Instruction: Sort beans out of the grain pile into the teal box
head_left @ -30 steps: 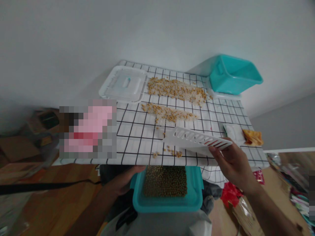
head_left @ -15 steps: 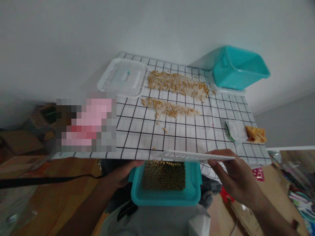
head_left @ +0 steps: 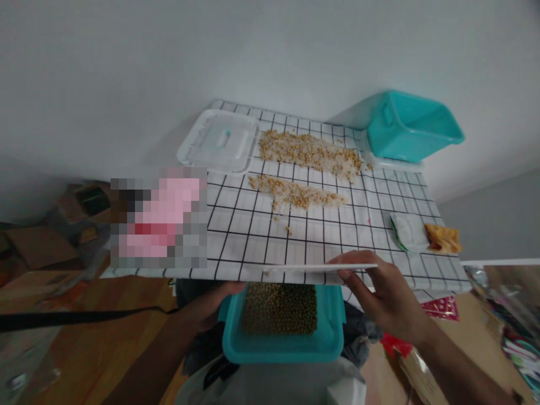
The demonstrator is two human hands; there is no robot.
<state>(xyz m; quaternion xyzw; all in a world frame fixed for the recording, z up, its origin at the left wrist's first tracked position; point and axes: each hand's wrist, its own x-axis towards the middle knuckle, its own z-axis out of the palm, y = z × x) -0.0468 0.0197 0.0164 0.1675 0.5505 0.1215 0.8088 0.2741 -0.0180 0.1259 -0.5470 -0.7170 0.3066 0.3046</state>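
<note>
A teal plastic tub [head_left: 282, 356], partly under the table's front edge, contains small round beans [head_left: 280, 312], some yellowish and some dark green. My left hand [head_left: 217, 301] grips the tub's left side; most of its fingers are hidden. My right hand [head_left: 377, 287] pinches a thin white flat board [head_left: 304, 266] by its right end. The board appears nearly edge-on, just above the front edge of the table. Beyond it, two bands of yellow beans mixed with white grains, a near one [head_left: 297, 194] and a far one [head_left: 310, 152], lie on the checked cloth [head_left: 236, 242].
A clear lid [head_left: 221, 140] lies at the back left and a second teal tub [head_left: 411, 129] stands at the back right. A white-and-green packet [head_left: 408, 232] and a crumpled orange wrapper [head_left: 442, 239] sit near the right edge. Cardboard boxes [head_left: 37, 244] are on the floor.
The white board has tilted from showing its slotted face to nearly edge-on, and has moved left with my right hand. Yellow beans seen falling at the tub's back no longer show.
</note>
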